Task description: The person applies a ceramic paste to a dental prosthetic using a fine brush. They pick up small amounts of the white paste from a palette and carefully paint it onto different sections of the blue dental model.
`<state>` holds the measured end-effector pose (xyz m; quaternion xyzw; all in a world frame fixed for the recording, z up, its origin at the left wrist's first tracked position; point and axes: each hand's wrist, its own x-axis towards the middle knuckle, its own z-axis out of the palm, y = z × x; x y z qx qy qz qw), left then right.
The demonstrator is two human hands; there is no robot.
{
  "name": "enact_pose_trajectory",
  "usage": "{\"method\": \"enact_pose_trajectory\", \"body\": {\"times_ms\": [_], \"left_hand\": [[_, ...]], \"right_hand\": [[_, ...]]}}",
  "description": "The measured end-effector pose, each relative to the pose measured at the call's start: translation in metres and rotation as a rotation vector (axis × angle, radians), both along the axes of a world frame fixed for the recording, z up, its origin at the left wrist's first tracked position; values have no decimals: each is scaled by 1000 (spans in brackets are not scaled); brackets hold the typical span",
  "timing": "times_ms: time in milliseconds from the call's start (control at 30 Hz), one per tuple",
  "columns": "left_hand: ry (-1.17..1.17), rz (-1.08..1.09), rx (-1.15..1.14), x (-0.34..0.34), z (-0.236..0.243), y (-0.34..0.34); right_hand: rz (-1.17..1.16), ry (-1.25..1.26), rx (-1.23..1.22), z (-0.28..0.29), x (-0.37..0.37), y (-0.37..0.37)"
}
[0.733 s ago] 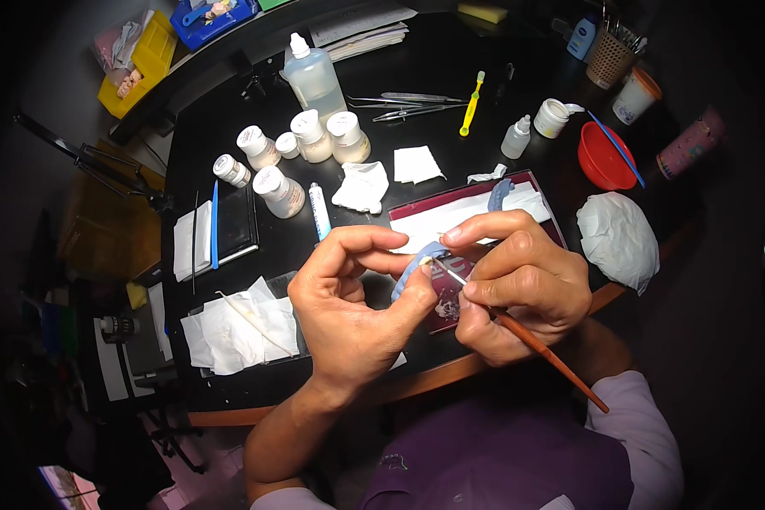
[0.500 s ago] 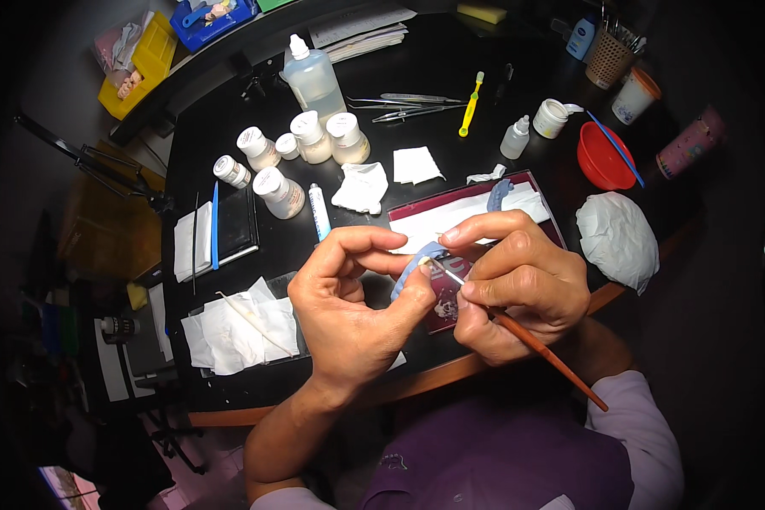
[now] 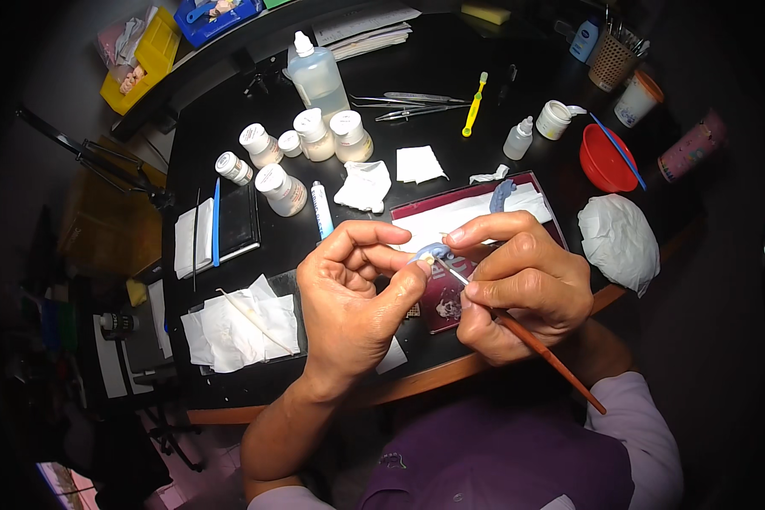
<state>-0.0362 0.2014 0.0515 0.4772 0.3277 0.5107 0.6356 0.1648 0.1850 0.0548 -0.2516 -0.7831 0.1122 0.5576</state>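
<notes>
Pinched between the thumb and fingers of my left hand [image 3: 353, 293] is a small blue-grey dental model [image 3: 433, 252] with an ivory-coloured tooth piece on it. My right hand [image 3: 527, 293] grips a fine brush [image 3: 535, 342] like a pen; its reddish-brown wooden handle slants down to the right, and its metal end points at the model. My right index fingertip is close to the model's far side, where a tiny pale tip shows. Beneath the hands lies a dark red tray [image 3: 444, 314] with white tissue [image 3: 429, 223] and a second blue-grey model piece [image 3: 501, 196].
Several white-capped jars [image 3: 280, 189] and a large clear bottle [image 3: 316, 76] stand at the back left. Folded tissues [image 3: 242, 327] with a thin tool lie left. To the right are a red bowl [image 3: 603, 166], a dropper bottle [image 3: 518, 138] and a white wrapped bundle [image 3: 618, 242].
My left hand has turned the dental model, so its arch now lies flatter and its ivory piece faces me more. The brush stays beside it, with my right hand nearly still.
</notes>
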Motion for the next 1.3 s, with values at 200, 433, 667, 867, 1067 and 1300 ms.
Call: {"method": "enact_pose_trajectory", "body": {"times_ms": [200, 433, 667, 867, 1067, 1300], "left_hand": [[-12, -12, -34, -1, 0, 1], [-5, -14, -23, -1, -1, 1], [-6, -19, -16, -2, 0, 0], [-13, -27, -13, -1, 1, 1], [-38, -71, -89, -5, -1, 3], [-69, -112, -148, -7, 0, 5]], "right_hand": [[3, -12, -5, 1, 1, 0], [-33, 36, -17, 3, -5, -1], [-29, 41, -12, 4, -5, -1], [-32, 37, -14, 5, -5, -2], [-21, 64, 7, 1, -4, -2], [-26, 44, 2, 3, -4, -3]]}}
